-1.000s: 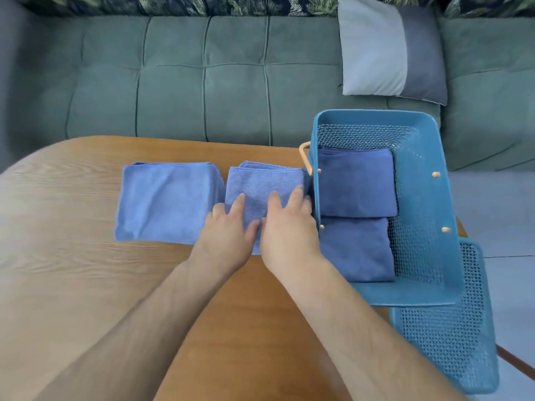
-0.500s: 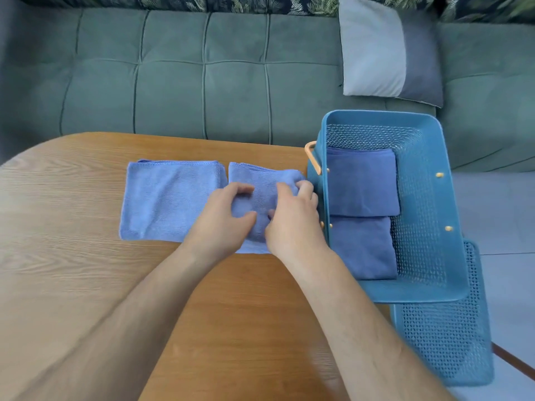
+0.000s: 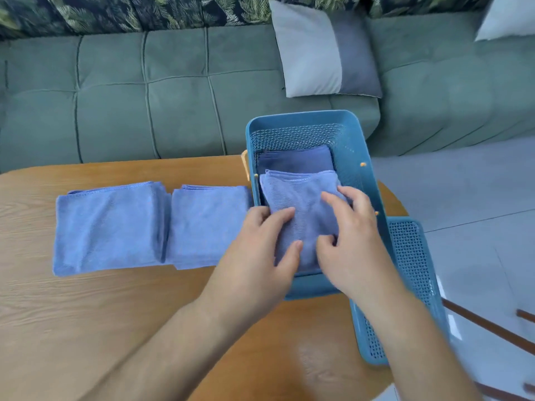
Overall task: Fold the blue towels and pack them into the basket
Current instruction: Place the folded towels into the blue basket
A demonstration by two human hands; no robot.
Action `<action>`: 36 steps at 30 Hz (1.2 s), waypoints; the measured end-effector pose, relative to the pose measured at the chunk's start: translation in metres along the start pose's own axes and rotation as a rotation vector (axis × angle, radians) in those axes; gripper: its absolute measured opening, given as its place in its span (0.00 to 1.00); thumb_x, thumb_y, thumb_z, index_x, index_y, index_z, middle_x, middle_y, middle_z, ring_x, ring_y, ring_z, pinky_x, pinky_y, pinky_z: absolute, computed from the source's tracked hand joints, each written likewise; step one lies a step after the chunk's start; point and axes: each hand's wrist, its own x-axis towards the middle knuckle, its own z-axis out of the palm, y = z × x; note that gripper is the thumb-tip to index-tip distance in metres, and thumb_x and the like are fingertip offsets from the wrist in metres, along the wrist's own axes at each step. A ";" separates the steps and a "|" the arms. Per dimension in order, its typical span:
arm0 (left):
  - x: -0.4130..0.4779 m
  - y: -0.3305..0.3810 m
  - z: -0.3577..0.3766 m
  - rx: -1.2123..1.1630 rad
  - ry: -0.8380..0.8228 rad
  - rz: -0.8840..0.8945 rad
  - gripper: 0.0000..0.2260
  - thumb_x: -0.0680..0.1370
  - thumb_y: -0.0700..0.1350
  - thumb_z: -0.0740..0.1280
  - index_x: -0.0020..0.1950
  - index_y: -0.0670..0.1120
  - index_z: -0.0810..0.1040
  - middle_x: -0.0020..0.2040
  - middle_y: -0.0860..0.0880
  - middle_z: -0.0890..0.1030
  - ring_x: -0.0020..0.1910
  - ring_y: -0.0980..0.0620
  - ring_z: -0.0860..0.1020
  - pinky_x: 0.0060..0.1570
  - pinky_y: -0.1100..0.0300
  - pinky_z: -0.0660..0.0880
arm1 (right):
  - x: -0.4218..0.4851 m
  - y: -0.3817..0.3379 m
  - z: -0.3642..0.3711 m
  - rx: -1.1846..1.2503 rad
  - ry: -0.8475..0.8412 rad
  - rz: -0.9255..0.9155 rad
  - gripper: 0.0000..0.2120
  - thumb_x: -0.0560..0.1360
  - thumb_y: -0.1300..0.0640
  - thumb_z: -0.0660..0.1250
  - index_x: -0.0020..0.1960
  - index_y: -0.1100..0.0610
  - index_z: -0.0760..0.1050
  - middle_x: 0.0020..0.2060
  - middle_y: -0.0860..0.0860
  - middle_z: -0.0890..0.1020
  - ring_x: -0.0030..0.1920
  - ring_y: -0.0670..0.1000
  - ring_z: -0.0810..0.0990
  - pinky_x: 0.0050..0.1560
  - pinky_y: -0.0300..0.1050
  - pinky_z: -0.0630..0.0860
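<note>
Light-blue towel (image 3: 301, 198) inside basket (image 3: 295, 137)

Just the one camera here, worn on the person's head, pointing forward and tipped down across the wooden table (image 3: 86, 314) toward the green sofa (image 3: 144, 96) at the back. It sits close in: both forearms come up from the bottom edge, and the left hand (image 3: 257, 256) and right hand (image 3: 353, 250) land mid-frame on the folded blue towel (image 3: 301, 204) over the blue basket (image 3: 304, 117). Wide lens, so the table edge bows, and grey floor (image 3: 463, 198) shows at right
</note>
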 end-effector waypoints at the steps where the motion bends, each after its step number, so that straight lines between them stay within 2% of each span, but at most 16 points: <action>1: 0.005 0.005 0.013 0.052 -0.038 -0.005 0.23 0.81 0.52 0.65 0.75 0.52 0.68 0.64 0.54 0.68 0.52 0.59 0.74 0.55 0.65 0.72 | 0.002 0.012 -0.003 -0.027 -0.041 0.032 0.30 0.71 0.69 0.64 0.73 0.60 0.70 0.74 0.55 0.63 0.75 0.57 0.62 0.75 0.50 0.62; 3: 0.015 0.012 0.035 0.180 -0.116 -0.034 0.22 0.82 0.51 0.63 0.76 0.50 0.65 0.66 0.51 0.66 0.54 0.52 0.76 0.54 0.60 0.72 | 0.006 0.032 -0.002 -0.077 -0.126 0.059 0.31 0.72 0.69 0.63 0.75 0.60 0.68 0.75 0.55 0.61 0.75 0.56 0.61 0.74 0.45 0.59; 5: 0.024 0.015 0.052 0.325 -0.205 -0.045 0.18 0.83 0.48 0.61 0.72 0.46 0.66 0.63 0.47 0.65 0.48 0.50 0.74 0.51 0.60 0.71 | 0.011 0.047 0.003 -0.129 -0.237 0.074 0.30 0.73 0.69 0.63 0.75 0.60 0.67 0.76 0.55 0.58 0.75 0.56 0.59 0.72 0.43 0.59; 7: 0.030 0.013 0.068 0.424 -0.307 -0.071 0.14 0.83 0.45 0.60 0.68 0.43 0.68 0.55 0.47 0.66 0.38 0.53 0.65 0.48 0.58 0.72 | 0.016 0.058 0.011 -0.176 -0.356 0.083 0.27 0.74 0.66 0.64 0.72 0.60 0.68 0.76 0.55 0.56 0.74 0.56 0.60 0.68 0.45 0.65; 9: 0.035 0.008 0.079 0.537 -0.372 -0.088 0.12 0.82 0.43 0.61 0.64 0.41 0.69 0.46 0.49 0.63 0.40 0.53 0.62 0.47 0.60 0.72 | 0.021 0.067 0.018 -0.211 -0.448 0.069 0.23 0.73 0.65 0.65 0.68 0.60 0.69 0.76 0.55 0.56 0.72 0.57 0.63 0.65 0.46 0.69; 10: 0.037 0.005 0.083 0.582 -0.390 -0.102 0.11 0.82 0.42 0.62 0.63 0.42 0.68 0.45 0.50 0.63 0.40 0.53 0.62 0.46 0.60 0.71 | 0.024 0.071 0.022 -0.225 -0.477 0.062 0.23 0.73 0.64 0.66 0.67 0.61 0.69 0.75 0.55 0.56 0.71 0.57 0.65 0.64 0.46 0.70; 12: 0.041 0.005 0.089 0.614 -0.396 -0.180 0.13 0.81 0.42 0.64 0.63 0.43 0.67 0.55 0.46 0.66 0.38 0.53 0.64 0.45 0.61 0.67 | 0.029 0.076 0.027 -0.262 -0.502 0.058 0.21 0.72 0.65 0.66 0.64 0.60 0.70 0.73 0.56 0.59 0.66 0.58 0.69 0.61 0.47 0.72; 13: 0.042 0.006 0.091 0.659 -0.410 -0.211 0.14 0.81 0.42 0.64 0.64 0.43 0.66 0.60 0.43 0.66 0.40 0.52 0.66 0.46 0.60 0.66 | 0.030 0.076 0.028 -0.297 -0.497 0.056 0.19 0.73 0.65 0.66 0.63 0.60 0.70 0.71 0.56 0.61 0.64 0.58 0.70 0.59 0.48 0.73; 15: 0.044 0.005 0.098 0.780 -0.387 -0.208 0.15 0.80 0.45 0.65 0.64 0.44 0.66 0.67 0.39 0.64 0.55 0.46 0.70 0.52 0.59 0.67 | 0.031 0.076 0.027 -0.418 -0.458 0.043 0.19 0.74 0.64 0.66 0.64 0.58 0.70 0.70 0.56 0.62 0.65 0.58 0.69 0.55 0.49 0.73; 17: 0.047 0.002 0.102 0.869 -0.313 -0.163 0.19 0.77 0.46 0.67 0.66 0.47 0.65 0.76 0.35 0.53 0.71 0.39 0.62 0.60 0.55 0.69 | 0.031 0.076 0.026 -0.556 -0.397 -0.027 0.26 0.75 0.61 0.67 0.71 0.54 0.67 0.75 0.55 0.58 0.69 0.58 0.65 0.56 0.50 0.72; 19: 0.053 -0.003 0.103 0.921 -0.276 -0.101 0.23 0.78 0.45 0.65 0.72 0.47 0.62 0.79 0.36 0.46 0.76 0.37 0.56 0.67 0.51 0.66 | 0.033 0.077 0.028 -0.607 -0.371 -0.091 0.33 0.75 0.59 0.68 0.77 0.51 0.61 0.77 0.54 0.56 0.71 0.58 0.63 0.60 0.50 0.72; 23: 0.074 -0.012 0.115 0.949 -0.341 -0.091 0.22 0.80 0.43 0.61 0.73 0.43 0.62 0.70 0.41 0.67 0.66 0.41 0.72 0.60 0.50 0.72 | 0.038 0.082 0.046 -0.591 -0.389 -0.055 0.24 0.78 0.58 0.65 0.72 0.51 0.66 0.68 0.52 0.68 0.66 0.55 0.72 0.56 0.50 0.74; 27: 0.091 -0.011 0.121 0.924 -0.418 -0.111 0.21 0.79 0.42 0.64 0.72 0.42 0.64 0.67 0.41 0.69 0.63 0.41 0.76 0.58 0.51 0.74 | 0.046 0.086 0.052 -0.534 -0.411 -0.023 0.23 0.76 0.59 0.68 0.69 0.52 0.67 0.66 0.51 0.69 0.64 0.56 0.75 0.55 0.51 0.75; 30: 0.088 -0.010 0.116 0.908 -0.393 -0.081 0.22 0.79 0.45 0.64 0.72 0.42 0.64 0.67 0.42 0.71 0.65 0.42 0.75 0.58 0.51 0.73 | 0.043 0.087 0.048 -0.538 -0.363 -0.043 0.26 0.75 0.56 0.69 0.71 0.50 0.66 0.68 0.49 0.69 0.66 0.55 0.73 0.56 0.51 0.75; 32: 0.078 -0.013 0.110 0.848 -0.318 -0.013 0.26 0.79 0.47 0.65 0.74 0.43 0.62 0.65 0.44 0.72 0.63 0.44 0.75 0.56 0.51 0.74 | 0.038 0.082 0.040 -0.522 -0.224 -0.098 0.27 0.76 0.55 0.69 0.73 0.50 0.67 0.70 0.48 0.70 0.66 0.55 0.73 0.55 0.52 0.75; 36: 0.063 -0.017 0.089 0.580 -0.109 0.178 0.25 0.77 0.44 0.63 0.74 0.43 0.67 0.55 0.47 0.76 0.51 0.44 0.76 0.47 0.51 0.77 | 0.026 0.054 0.029 -0.347 0.084 -0.223 0.22 0.72 0.58 0.74 0.65 0.54 0.78 0.61 0.49 0.82 0.55 0.56 0.81 0.43 0.52 0.79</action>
